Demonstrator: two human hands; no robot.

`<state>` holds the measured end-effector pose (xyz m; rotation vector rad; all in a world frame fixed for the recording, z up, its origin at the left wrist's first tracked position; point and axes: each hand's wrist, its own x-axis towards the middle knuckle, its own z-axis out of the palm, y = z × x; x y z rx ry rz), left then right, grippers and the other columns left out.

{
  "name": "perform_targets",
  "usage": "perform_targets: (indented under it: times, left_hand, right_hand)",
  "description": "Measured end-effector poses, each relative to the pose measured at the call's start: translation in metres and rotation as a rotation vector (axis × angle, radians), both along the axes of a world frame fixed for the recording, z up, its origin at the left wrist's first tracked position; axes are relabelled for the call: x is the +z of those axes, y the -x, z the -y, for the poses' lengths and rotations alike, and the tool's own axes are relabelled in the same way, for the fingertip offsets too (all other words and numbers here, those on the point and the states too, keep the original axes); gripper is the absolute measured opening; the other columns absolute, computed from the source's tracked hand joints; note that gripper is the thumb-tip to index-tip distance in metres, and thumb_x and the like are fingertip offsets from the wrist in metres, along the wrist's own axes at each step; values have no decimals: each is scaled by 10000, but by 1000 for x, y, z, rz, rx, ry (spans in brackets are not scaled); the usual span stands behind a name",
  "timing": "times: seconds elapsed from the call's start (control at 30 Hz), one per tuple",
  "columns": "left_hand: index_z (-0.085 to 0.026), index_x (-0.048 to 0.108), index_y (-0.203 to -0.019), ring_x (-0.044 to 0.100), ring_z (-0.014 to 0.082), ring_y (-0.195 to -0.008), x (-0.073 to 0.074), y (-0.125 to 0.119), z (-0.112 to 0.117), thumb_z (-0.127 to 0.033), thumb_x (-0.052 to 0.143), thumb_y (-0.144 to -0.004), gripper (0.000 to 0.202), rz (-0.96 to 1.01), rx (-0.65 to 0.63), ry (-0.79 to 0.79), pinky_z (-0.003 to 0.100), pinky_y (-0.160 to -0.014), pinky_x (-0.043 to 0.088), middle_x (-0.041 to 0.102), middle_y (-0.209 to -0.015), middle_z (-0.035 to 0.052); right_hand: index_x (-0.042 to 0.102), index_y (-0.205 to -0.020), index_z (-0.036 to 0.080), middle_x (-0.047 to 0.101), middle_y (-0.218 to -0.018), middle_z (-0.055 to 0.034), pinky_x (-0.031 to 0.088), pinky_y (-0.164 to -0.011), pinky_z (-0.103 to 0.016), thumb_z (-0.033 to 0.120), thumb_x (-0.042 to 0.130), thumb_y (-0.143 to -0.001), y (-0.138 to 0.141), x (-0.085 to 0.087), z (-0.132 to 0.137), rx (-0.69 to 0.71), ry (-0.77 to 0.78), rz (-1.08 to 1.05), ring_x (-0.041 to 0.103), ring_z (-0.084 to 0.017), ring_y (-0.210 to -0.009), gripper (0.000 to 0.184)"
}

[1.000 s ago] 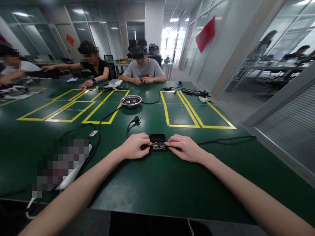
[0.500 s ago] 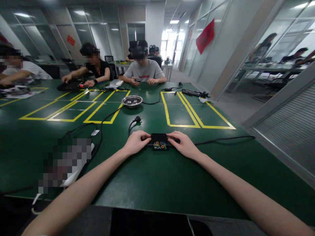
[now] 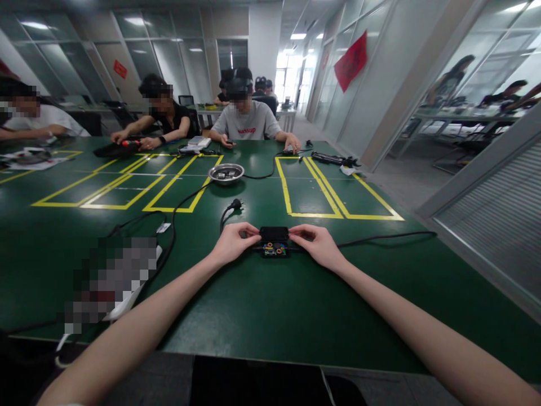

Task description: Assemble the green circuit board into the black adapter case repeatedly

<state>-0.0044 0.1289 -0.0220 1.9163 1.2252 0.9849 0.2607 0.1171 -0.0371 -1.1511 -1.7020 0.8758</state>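
Between my hands is a black plastic cover (image 3: 274,232), tilted up over the far side of an opened housing. My left hand (image 3: 235,241) pinches its left end, and my right hand (image 3: 316,245) pinches the right end. Just in front of the cover, a circuit board (image 3: 274,250) with copper-coloured coils shows in the lower part of the black housing. A black cable (image 3: 389,238) runs off to the right from behind my right hand. Whether the cover touches the lower part is unclear.
A black power plug (image 3: 237,204) lies beyond my left hand. Farther back stands a metal bowl (image 3: 226,173) with small metal parts. At left is a pixelated object on a white base (image 3: 127,301). Yellow tape (image 3: 315,215) marks the green table. People sit across it.
The cover has tipped up between my fingertips and now shows its face differently; my hands shifted slightly. Across the table, a person's hand has reached to a small black object on the cable.
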Motion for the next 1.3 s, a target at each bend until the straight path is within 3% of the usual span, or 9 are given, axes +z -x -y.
perform_targets:
  times: [0.37,0.6,0.8,1.07,1.3]
  left_hand:
    - [-162,770,-864,631,148,-673,0,0,2,-285,722,-797,147,32,-35,-32,249,-611,471,756,-772,24]
    - [-148,751,-850,659,161,-695,5,3,4,-260,574,-875,211,21,-78,26,263,-661,493,783,-827,54]
    - [-155,715,-756,593,141,-637,7,0,9,-355,657,-832,222,-29,-95,-15,248,-617,453,713,-706,19]
    - [-171,650,-712,555,127,-629,7,0,12,-351,686,-822,215,-137,-179,-59,242,-609,430,643,-673,-10]
    - [-194,702,-986,625,179,-782,4,-4,13,-420,660,-909,243,-341,-173,-197,288,-699,478,677,-864,24]
  right_hand:
    - [797,-920,189,793,-856,-66,588,-738,-382,435,720,-832,1,4,3,3,-44,32,728,-234,-779,273]
    - [751,-810,188,761,-761,-53,574,-722,-349,511,617,-917,1,6,5,1,-68,34,717,-222,-738,365]
    - [725,-766,198,741,-758,-37,538,-692,-324,413,609,-927,2,13,11,59,-146,156,679,-207,-731,292]
    - [700,-845,205,731,-796,-41,547,-715,-340,390,663,-914,4,13,16,80,-214,262,676,-205,-747,202]
    - [721,-976,199,712,-976,-78,549,-803,-381,371,742,-883,7,10,15,164,-254,428,662,-235,-907,197]
